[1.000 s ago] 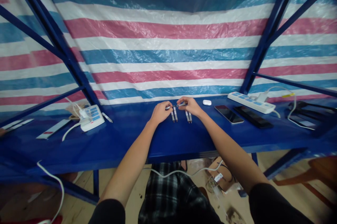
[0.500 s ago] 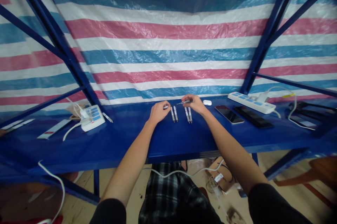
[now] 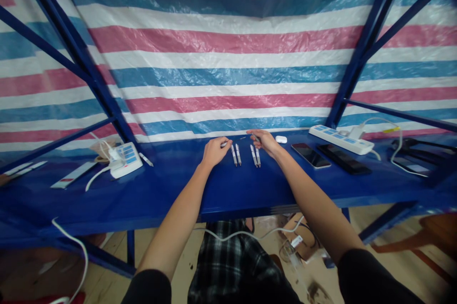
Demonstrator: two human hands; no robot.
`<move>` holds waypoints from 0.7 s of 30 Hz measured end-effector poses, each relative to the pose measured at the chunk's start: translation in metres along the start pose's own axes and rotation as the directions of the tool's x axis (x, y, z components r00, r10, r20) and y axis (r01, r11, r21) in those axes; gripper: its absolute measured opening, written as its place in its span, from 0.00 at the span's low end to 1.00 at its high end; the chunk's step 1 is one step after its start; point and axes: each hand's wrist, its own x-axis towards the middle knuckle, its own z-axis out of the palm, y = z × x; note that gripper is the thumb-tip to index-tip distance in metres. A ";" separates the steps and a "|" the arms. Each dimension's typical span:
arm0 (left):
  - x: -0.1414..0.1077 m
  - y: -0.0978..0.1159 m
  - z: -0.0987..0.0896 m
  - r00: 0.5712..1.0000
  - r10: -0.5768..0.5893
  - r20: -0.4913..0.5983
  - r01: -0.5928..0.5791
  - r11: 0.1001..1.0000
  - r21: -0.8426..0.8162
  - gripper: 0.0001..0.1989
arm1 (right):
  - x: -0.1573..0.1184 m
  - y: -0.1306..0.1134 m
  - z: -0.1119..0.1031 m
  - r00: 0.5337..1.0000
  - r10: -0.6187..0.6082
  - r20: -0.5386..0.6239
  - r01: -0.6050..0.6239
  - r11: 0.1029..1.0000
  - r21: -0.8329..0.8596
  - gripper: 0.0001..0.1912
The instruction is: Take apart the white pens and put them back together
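Observation:
My left hand [image 3: 215,151] is closed on a pen [image 3: 223,144] above the blue table, its fingers hiding most of the barrel. My right hand [image 3: 264,142] grips another pen [image 3: 255,137], seen only in part between thumb and fingers. A small thin piece [image 3: 243,138], too small to name, shows between the two hands. Two white pens [image 3: 236,155] lie side by side near my left fingertips. Another pair of white pens [image 3: 255,156] lies just in front of my right hand, tips towards me.
Right of my hands are a white earbud case [image 3: 281,139], a phone [image 3: 310,155], a black slab-like device [image 3: 343,159] and a power strip [image 3: 341,139]. To the left are another power strip [image 3: 125,160], a single pen [image 3: 146,159] and a flat pale box [image 3: 74,174]. A hand edges in at far left.
My right hand has shifted slightly right and the pen in it is turned more upright. The thin piece that was at its tip now shows apart from the hand. My left hand has barely moved.

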 end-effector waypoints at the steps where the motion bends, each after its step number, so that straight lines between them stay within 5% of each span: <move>1: 0.000 0.000 0.000 1.000 0.001 -0.005 -0.001 1.000 -0.001 0.14 | -0.001 0.000 0.001 1.000 0.019 0.004 -0.019 1.000 0.000 0.19; 10: 0.000 0.002 0.002 0.999 0.045 -0.024 -0.045 0.999 -0.030 0.14 | -0.002 0.007 0.009 0.997 -0.064 0.035 0.071 0.962 -0.264 0.21; 21: 0.002 -0.004 0.006 0.998 0.068 -0.009 -0.068 0.994 -0.087 0.13 | 0.000 0.009 0.012 0.988 -0.151 -0.036 0.134 0.948 -0.287 0.23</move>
